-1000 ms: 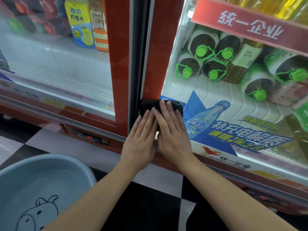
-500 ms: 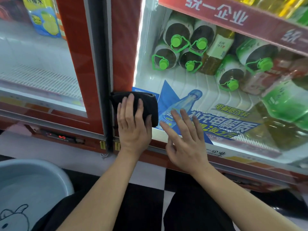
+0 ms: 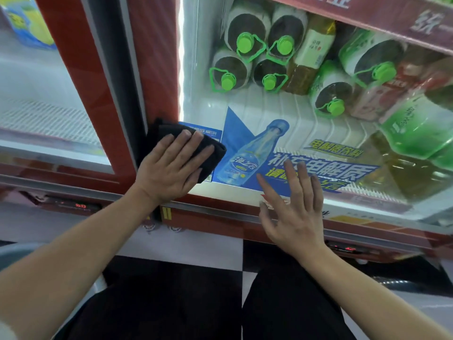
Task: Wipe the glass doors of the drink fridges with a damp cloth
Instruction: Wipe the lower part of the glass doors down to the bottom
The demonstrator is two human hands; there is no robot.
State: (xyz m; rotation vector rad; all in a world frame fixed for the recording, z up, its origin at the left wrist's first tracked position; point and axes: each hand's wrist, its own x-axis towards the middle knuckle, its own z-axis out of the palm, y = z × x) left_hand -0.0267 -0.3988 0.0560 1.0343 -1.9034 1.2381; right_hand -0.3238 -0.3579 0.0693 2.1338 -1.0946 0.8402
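At the door's [image 3: 269, 106] lower left corner, the left hand [image 3: 169, 168] presses straight-fingered on the black cloth [image 3: 210, 150], which overlaps the red frame [image 3: 157, 69] at its left. The right hand [image 3: 296, 217] hovers spread, holding nothing, before glass that runs on rightward. Checkered floor [image 3: 196, 249] lies near.

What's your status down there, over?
Left hand presses cloth on glass door, lower corner. Right hand open beside it, holding nothing. Nothing in the way.

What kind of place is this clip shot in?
Likely a small shop or convenience store: red glass-door drink fridges side by side, stocked with green-capped bottles, a drink advert sticker on the glass, and a checkered tile floor.
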